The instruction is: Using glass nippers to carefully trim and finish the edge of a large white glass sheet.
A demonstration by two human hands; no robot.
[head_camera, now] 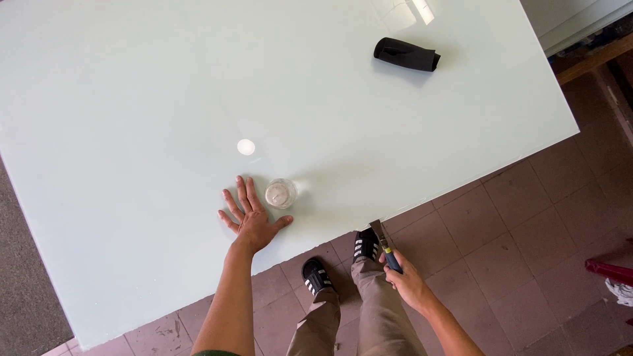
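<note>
My left hand (251, 219) lies flat on the pale glass tabletop (165, 86), fingers spread, near the front edge. Just right of its fingers stands a small clear jar (280, 194) with whitish paste inside, apart from the hand. My right hand (407, 280) hangs below the table edge over the floor, closed around the dark handle of a putty knife (384, 243) whose metal blade points up toward the table edge.
A rolled black cloth (406, 55) lies at the far right of the tabletop. A round light reflection (246, 146) shows on the glass. My feet in black striped shoes (316, 275) stand on brown floor tiles. A red object (610, 270) sits at the right edge.
</note>
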